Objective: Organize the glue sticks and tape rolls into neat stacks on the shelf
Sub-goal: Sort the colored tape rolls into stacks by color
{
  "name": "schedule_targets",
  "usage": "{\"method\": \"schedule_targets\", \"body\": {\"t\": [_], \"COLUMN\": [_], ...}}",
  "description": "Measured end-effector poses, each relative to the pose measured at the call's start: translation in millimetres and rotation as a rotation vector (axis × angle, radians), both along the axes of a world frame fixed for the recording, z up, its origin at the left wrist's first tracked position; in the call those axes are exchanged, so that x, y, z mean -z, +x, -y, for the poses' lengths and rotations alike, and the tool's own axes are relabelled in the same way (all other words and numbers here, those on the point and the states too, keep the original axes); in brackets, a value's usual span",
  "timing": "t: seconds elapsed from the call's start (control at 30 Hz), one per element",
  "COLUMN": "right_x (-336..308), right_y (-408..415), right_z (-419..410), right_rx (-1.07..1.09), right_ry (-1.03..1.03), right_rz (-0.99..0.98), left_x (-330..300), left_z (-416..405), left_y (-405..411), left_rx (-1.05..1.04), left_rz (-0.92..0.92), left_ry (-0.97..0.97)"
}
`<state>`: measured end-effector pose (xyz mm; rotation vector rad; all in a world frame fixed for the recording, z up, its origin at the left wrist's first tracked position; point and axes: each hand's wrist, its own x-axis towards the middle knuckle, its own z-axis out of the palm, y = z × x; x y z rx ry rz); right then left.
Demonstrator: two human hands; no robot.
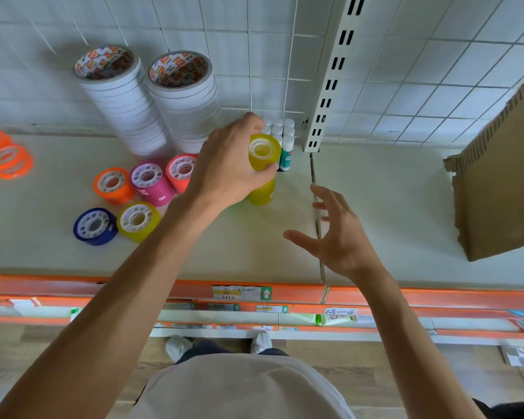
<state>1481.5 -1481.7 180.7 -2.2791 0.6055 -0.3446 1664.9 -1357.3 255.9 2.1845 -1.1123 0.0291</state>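
My left hand [230,164] grips a yellow tape roll [263,151] on top of a yellow stack [262,192] at the middle of the shelf. Right behind it stand white-capped glue sticks [286,146], packed upright against the back wall. My right hand [336,234] hovers with spread fingers to the right of the stack, holding nothing. Loose rolls lie to the left: orange [112,184], pink [152,182], red-pink [180,170], blue [95,226] and yellow [137,220]. Two tall stacks of white tape [124,101] [191,101] rise behind them.
More orange rolls [9,158] lie at the far left edge. A cardboard box [502,182] juts over the shelf [390,207] at the right. A slotted white upright [330,80] splits the tiled back wall. Orange price rails [436,297] line the shelf front.
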Motion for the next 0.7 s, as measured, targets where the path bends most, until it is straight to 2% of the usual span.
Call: {"method": "schedule_targets", "body": {"t": [0.7], "right_x": [-2.4], "right_y": [9.3], "right_z": [-11.1], "right_rx": [-0.083], "right_ry": [-0.058], "right_rz": [-0.02], "left_x": [0.6], "left_z": [-4.1], "left_y": [2.7], "left_rx": [0.054], "left_rz": [-0.001], "left_ry": [0.058]}}
